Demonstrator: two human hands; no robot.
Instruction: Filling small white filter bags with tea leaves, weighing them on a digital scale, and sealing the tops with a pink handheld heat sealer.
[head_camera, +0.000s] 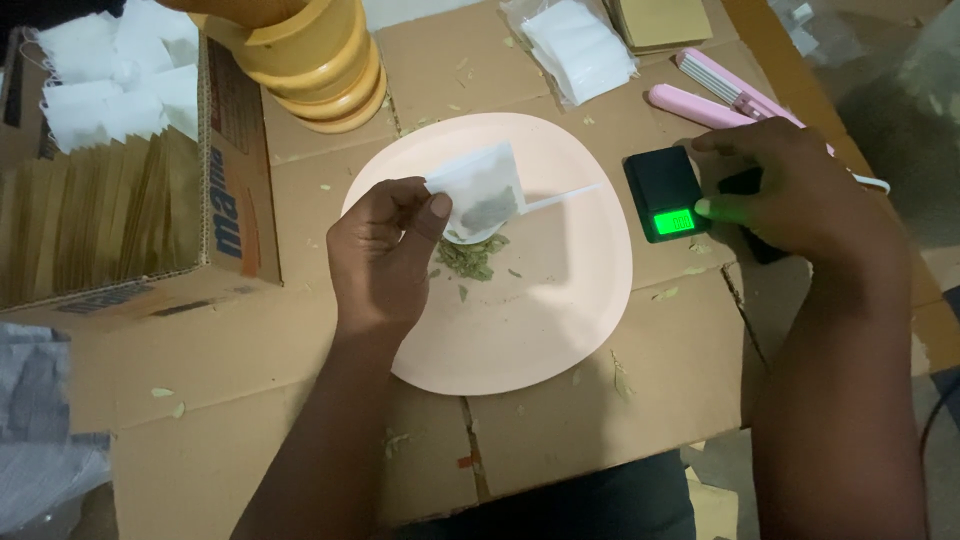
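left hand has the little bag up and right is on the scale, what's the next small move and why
Probably carry the white sachet across and set it on the small black scale. The left hand pinches it, partly filled, above the pink plate, while the right hand rests at the lit green display and the pan is bare.

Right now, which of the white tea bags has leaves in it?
The bag pinched in the left hand over the pink plate; a dark patch shows through it. Those in the box look flat and white.

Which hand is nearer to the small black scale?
Right. The right hand rests at the scale, a fingertip by its green display. The left hand is farther left over the plate, holding a white sachet.
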